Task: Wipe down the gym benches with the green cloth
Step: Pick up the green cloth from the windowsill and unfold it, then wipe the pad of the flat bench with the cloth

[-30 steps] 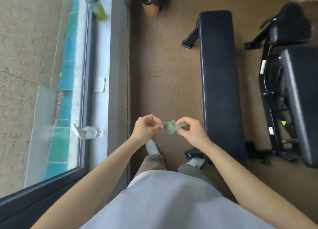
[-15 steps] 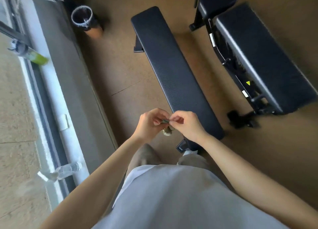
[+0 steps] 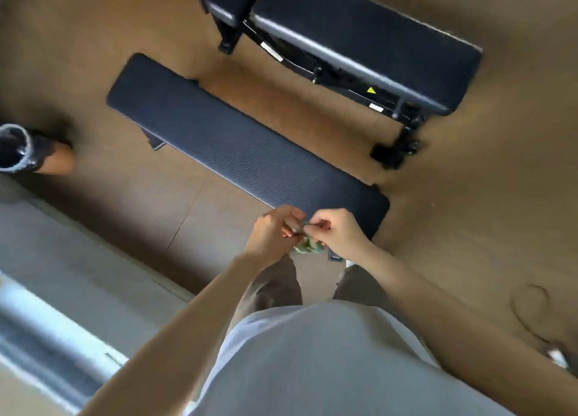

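In the head view, the left hand (image 3: pixel 272 234) and the right hand (image 3: pixel 339 234) are both pinching the green cloth (image 3: pixel 308 246). The cloth is hanging small and bunched up between them. The long flat bench (image 3: pixel 237 146) is lying just past the hands, running from near right to far left. Its near end is sitting closest to the right hand. A second bench (image 3: pixel 359 40) is standing farther off.

green cloth (image 3: pixel 308 246) now bunched, hands (image 3: pixel 337 232) closer together

brown floor (image 3: pixel 469 215), flat bench (image 3: pixel 237 146), adjustable bench (image 3: pixel 359 37), lined bin (image 3: pixel 18 149) standing on it
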